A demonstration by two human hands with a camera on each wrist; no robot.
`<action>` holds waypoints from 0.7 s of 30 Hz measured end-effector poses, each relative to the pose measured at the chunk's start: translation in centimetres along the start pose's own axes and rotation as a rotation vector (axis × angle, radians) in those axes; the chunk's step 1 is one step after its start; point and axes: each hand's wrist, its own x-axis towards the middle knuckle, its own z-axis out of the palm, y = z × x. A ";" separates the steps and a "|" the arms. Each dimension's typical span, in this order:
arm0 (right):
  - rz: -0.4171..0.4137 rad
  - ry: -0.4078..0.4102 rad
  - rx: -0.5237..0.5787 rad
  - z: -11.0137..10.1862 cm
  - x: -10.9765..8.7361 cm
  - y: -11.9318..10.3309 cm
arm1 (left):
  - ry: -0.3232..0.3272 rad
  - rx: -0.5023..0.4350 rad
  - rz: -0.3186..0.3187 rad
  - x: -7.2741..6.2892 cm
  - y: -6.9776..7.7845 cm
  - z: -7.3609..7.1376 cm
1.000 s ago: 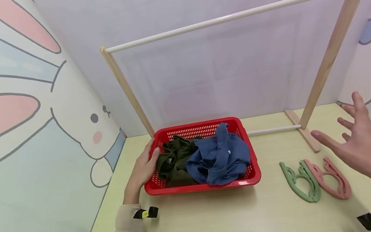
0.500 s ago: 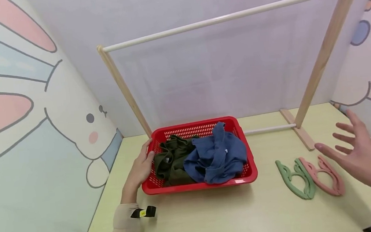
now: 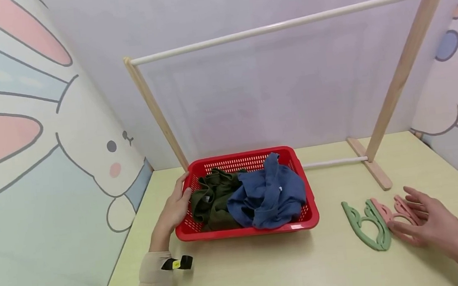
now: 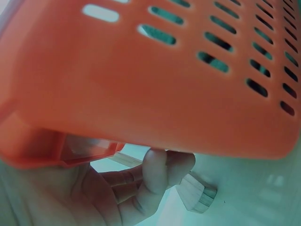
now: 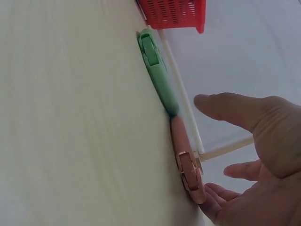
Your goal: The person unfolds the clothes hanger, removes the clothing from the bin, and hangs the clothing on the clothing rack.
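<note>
A red plastic basket (image 3: 257,231) holds a dark green garment (image 3: 220,207) and a blue garment (image 3: 272,193). My left hand (image 3: 175,206) grips its left side, thumb over the rim; the left wrist view shows curled fingers (image 4: 155,174) at the basket's underside. Over the pink folding hanger (image 3: 406,236) is my right hand (image 3: 436,222), its thumb and fingers apart and nothing held. In the right wrist view the fingertips are close to the pink hanger's end; contact is unclear. The green folding hanger (image 3: 368,235) lies flat, touching the pink one.
A wooden rack with a white top rail (image 3: 284,25) stands behind the basket. Its right foot (image 3: 372,167) rests on the pale table (image 3: 265,271) beyond the hangers. Walls with rabbit drawings (image 3: 90,141) flank the table.
My right hand has come down from above the table to the pink hanger. My left hand stays on the basket's left side.
</note>
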 end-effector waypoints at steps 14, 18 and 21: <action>-0.069 0.143 -0.244 0.3 0.0 1.5 | 0.005 -0.006 0.006 0.0 0.1 0.2; -0.054 0.155 -0.278 0.8 0.0 1.4 | 0.006 -0.004 0.009 0.0 0.0 0.3; -0.043 0.162 -0.273 0.9 0.0 1.3 | 0.005 0.001 0.011 0.0 -0.2 0.3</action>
